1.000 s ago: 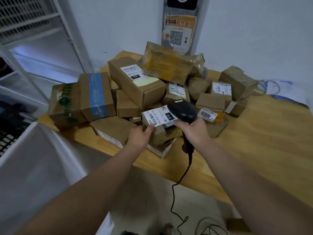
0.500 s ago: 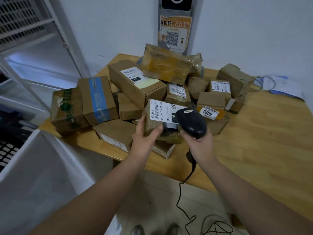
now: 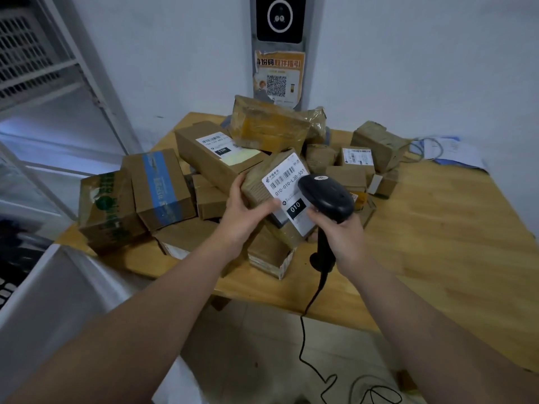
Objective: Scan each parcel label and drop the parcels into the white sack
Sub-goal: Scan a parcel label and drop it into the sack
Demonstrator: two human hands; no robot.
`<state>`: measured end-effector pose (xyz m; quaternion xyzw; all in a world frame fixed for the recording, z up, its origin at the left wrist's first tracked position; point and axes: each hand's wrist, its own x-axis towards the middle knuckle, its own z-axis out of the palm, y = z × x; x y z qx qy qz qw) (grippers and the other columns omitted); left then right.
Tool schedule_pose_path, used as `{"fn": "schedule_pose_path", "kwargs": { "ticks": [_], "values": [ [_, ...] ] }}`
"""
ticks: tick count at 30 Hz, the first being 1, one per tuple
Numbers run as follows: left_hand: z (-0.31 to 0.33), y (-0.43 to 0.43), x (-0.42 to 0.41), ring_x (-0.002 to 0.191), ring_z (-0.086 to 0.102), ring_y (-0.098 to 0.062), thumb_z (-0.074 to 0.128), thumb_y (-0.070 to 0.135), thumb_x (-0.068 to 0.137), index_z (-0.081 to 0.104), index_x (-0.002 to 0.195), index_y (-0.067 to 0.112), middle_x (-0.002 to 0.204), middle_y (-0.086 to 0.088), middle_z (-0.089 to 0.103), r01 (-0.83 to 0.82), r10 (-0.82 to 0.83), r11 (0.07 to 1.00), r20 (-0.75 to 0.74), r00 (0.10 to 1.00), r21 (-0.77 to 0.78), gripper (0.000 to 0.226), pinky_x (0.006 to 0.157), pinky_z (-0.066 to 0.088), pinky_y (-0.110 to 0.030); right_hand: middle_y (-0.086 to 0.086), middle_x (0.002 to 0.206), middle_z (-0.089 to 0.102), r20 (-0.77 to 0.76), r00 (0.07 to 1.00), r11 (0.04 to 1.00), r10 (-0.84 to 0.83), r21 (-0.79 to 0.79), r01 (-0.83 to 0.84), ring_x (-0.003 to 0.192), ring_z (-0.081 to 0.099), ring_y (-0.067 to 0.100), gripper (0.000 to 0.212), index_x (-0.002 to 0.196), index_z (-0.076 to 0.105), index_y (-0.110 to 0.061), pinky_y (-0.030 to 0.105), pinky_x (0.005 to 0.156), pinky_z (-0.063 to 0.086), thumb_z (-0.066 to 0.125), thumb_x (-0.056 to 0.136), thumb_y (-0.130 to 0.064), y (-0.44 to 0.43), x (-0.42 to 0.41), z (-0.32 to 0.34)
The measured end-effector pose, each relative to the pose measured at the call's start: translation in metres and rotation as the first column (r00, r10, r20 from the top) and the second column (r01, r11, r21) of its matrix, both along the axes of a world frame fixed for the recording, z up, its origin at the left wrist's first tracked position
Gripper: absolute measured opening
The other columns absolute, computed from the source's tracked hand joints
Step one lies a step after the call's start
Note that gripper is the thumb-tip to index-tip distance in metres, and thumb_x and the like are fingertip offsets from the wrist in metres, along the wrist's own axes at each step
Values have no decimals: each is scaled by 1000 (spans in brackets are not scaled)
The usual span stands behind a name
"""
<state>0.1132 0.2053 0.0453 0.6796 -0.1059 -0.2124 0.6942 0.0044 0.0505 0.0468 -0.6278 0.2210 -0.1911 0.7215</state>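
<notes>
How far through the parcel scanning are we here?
Done: nothing can be confirmed; the white sack at lower left shows no parcels from this angle. In hand: the left hand holds one parcel tilted up, label facing the scanner gripped in the right hand. Left: a large pile of boxes on the table, so most of the job remains.

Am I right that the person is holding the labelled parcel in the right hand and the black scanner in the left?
Not quite: the hands are swapped. In the head view the left hand holds the labelled parcel, and the right hand holds the black scanner.
</notes>
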Motion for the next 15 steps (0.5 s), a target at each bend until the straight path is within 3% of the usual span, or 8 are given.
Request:
{"fn": "schedule_pose_path", "kwargs": {
  "ticks": [3,5,7,11,15],
  "values": [
    [4,-7,3,135,33,-23,89,37,58,2,142,57,152,4,26,84,-88,992,35,995,98,122,102,44,-49,-3,97,70,-33,999,1000,11,-27,-12,90,65,7,29,111,66,-18,24,73,52,74,84,-17,-6,0,7],
    [10,-13,6,134,35,-21,85,26,71,0,147,46,144,7,30,55,-66,992,101,993,112,115,102,45,-48,-6,99,68,-57,998,987,-21,-158,11,92,63,2,27,105,64,-26,20,73,50,77,81,-25,-12,0,14],
    [17,-20,9,129,39,-18,81,22,76,5,148,35,129,10,35,22,-44,991,170,984,133,106,105,43,-47,-2,102,67,-68,994,943,-89,-326,62,94,64,6,33,102,64,-27,25,78,53,80,75,-38,-18,-1,19],
    [22,-33,13,120,45,-12,83,22,74,21,139,37,115,21,44,49,-84,983,196,977,178,92,103,46,-41,-3,62,64,-135,990,925,-34,-379,-20,54,62,4,18,86,67,-15,22,56,49,74,83,-31,-20,-13,34],
    [20,-41,17,123,51,-19,87,30,65,30,137,43,126,11,54,79,-105,982,149,983,174,93,99,48,-49,-3,50,56,-163,985,935,-60,-356,-1,42,52,7,19,77,63,-14,27,51,46,74,82,-30,-24,-20,45]
  ]
}}
